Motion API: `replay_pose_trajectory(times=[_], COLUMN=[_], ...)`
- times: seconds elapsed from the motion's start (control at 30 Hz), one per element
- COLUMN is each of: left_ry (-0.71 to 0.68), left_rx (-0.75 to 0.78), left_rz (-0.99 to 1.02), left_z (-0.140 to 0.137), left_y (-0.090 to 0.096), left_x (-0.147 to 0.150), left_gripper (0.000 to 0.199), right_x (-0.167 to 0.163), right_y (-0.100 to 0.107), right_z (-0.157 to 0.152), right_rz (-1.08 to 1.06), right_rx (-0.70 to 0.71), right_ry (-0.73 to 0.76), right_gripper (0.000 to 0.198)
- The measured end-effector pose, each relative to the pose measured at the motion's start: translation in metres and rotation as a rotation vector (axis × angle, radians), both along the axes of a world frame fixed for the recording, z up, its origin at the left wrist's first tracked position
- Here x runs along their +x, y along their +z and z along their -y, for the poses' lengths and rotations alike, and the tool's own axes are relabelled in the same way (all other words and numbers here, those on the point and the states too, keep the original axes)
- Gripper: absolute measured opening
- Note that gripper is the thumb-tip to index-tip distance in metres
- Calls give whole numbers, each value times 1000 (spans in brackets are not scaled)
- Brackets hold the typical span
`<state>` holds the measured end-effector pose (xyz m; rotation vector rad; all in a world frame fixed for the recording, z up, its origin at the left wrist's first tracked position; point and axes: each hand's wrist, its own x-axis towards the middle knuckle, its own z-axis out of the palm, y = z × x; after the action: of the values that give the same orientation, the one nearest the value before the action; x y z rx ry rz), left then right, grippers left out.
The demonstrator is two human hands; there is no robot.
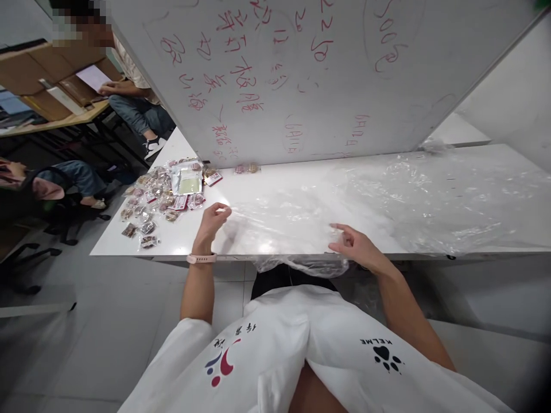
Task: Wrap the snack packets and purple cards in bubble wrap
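A large, thin, clear plastic bag (279,221) lies spread over the white table in front of me, and its near part hangs past the front edge. At its left side my left hand (210,225) is closed, thumb and forefinger pinching the film. My right hand (356,246) is at the right side of the same bag, fingers curled in on the film; the exact grip of its fingertips is hard to see. Between the hands the film looks fairly flat, with creases and glare.
More crumpled clear plastic (447,201) covers the table's right part. Several small packaged items (159,192) are heaped at the left, with a silver-and-green packet (187,179) on top. A whiteboard (275,74) stands along the back edge. Another person (133,92) sits beyond, at the left.
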<state>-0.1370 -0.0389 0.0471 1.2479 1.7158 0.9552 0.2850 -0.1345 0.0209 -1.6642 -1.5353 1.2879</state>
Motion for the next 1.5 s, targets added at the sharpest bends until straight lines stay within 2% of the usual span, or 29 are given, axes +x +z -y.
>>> replay_pose_trajectory(times=[0.07, 0.13, 0.2, 0.3, 0.37, 0.4, 0.47, 0.53, 0.6, 0.67, 0.73, 0.8, 0.83, 0.87, 0.9, 0.97, 1.03, 1.07, 1.1, 1.17, 1.27, 1.4, 1.5], left_ry=[24, 18, 25, 101, 32, -61, -276, -435, -525, -594, -674, -727, -696, -606, -460, -42, 330, 429, 470, 452, 344, 256, 161], left_rx=[-2, -49, -23, 275, 396, 371, 213, 50, -24, -11, 42, 106, 140, 176, 216, 271, 227, 163, 122, 65, 73, 149, 248], left_rz=[-214, -459, -684, -875, -832, -777, -695, -700, -755, -784, -757, -668, -623, -596, -594, -669, -777, -816, -833, -856, -891, -918, -902], left_z=[-4, -6, -2, 17, 35, 44, 57, 58, 45, 20, -11, -40, -53, -64, -73, -84, -87, -86, -83, -75, -66, -73, -102], left_y=[0, 2, 7, 15, 14, 10, -5, -26, -44, -54, -55, -48, -43, -37, -32, -24, -22, -23, -25, -30, -39, -39, -28], left_x=[-20, -28, -23, 2, 24, 34, 52, 66, 78, 88, 97, 101, 99, 93, 82, 48, 5, -16, -35, -63, -76, -57, -25], left_gripper=[23, 22, 31, 49, 52, 54, 63, 74, 79, 79, 75, 65, 58, 51, 43, 32, 32, 36, 40, 38, 23, 33, 41], right_x=[11, 20, 25, 16, -5, -19, -49, -72, -77, -65, -42, -22, -16, -15, -17, -33, -54, -64, -71, -80, -80, -75, -75], right_y=[0, 2, 7, 21, 27, 26, 16, -4, -26, -41, -44, -36, -30, -24, -18, -13, -18, -24, -32, -49, -67, -71, -70], right_z=[12, 23, 30, 23, 4, -10, -43, -75, -103, -127, -146, -161, -165, -167, -166, -154, -134, -122, -111, -95, -86, -88, -89], right_rz=[165, 296, 419, 549, 492, 423, 296, 345, 510, 668, 789, 879, 916, 941, 950, 912, 826, 790, 770, 761, 742, 699, 664], right_rx=[-29, -36, 16, 226, 370, 417, 444, 397, 344, 319, 306, 291, 285, 294, 324, 434, 546, 577, 587, 585, 586, 622, 633], right_ry=[123, 174, 120, -104, -168, -125, 82, 303, 387, 363, 306, 255, 236, 220, 205, 190, 208, 219, 230, 231, 212, 198, 186], right_gripper=[64, 62, 64, 60, 54, 53, 53, 56, 59, 59, 58, 55, 54, 53, 53, 52, 53, 53, 54, 53, 52, 51, 50])
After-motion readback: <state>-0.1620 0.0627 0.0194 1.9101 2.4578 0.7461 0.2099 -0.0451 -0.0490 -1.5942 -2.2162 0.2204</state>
